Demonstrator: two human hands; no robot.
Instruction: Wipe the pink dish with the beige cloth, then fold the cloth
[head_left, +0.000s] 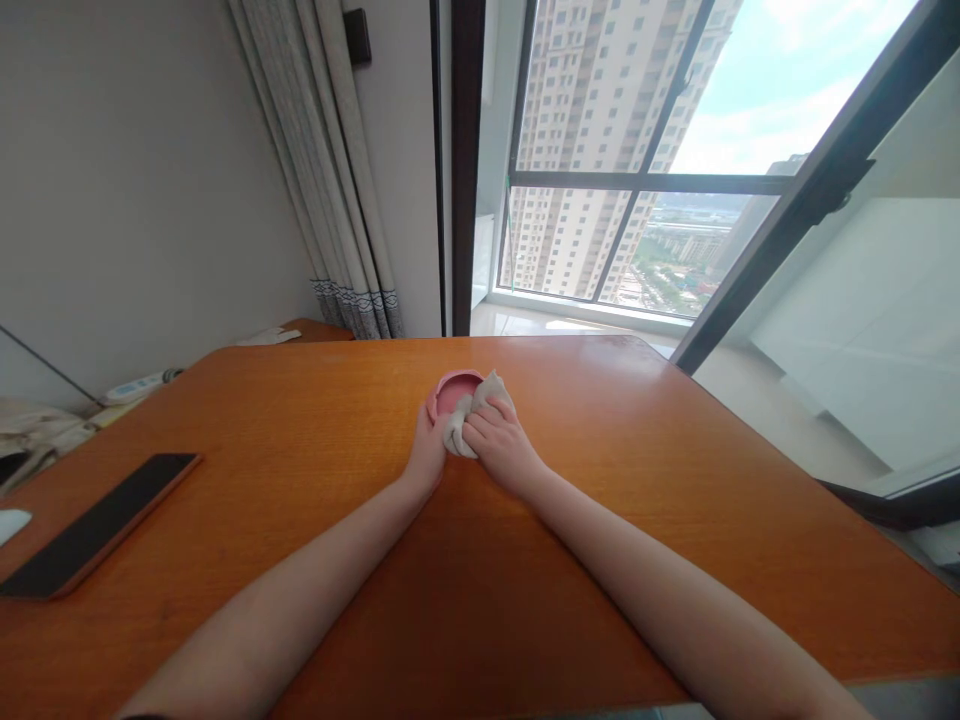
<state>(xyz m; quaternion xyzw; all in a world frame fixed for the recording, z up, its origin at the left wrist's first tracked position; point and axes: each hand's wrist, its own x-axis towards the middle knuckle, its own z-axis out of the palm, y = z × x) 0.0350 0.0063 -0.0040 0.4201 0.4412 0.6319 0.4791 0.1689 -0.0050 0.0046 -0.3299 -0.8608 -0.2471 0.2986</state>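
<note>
A small pink bowl (455, 391) is tilted with its hollow toward me, over the middle of the wooden table. My left hand (427, 448) grips it by its left side and lower rim. A light grey cloth (491, 388) is bunched in my right hand (501, 446), whose fingers curl around it and press it against the bowl's right side. Part of the bowl's inside and its right edge are hidden behind the cloth. Whether the bowl touches the table, I cannot tell.
The orange-brown table (300, 420) spreads out on all sides. At the left lies a long black-topped slab (101, 525), with a white object (13, 524) beside it at the picture's edge. Behind the table are a grey curtain (330, 170) and a tall window (600, 180).
</note>
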